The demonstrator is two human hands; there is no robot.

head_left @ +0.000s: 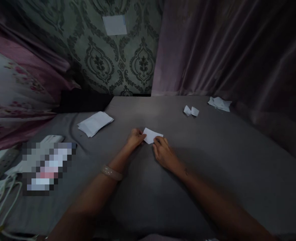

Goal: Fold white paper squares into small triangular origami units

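A small piece of white paper (150,136), with a slanted lower left corner, is held between my two hands just above or on the grey sheet. My left hand (136,138) pinches its left end between thumb and fingers. At the lower right edge, my right hand (163,152) grips the paper with its fingertips; the fingers below are partly hidden. A pale bangle circles my left wrist.
A stack of white paper sheets (95,124) lies to the left. Two small folded paper pieces (191,111) and a crumpled paper (219,104) lie at the far right. White power strips (2,161), cables (6,201) and a blurred-out object (50,167) occupy the left side.
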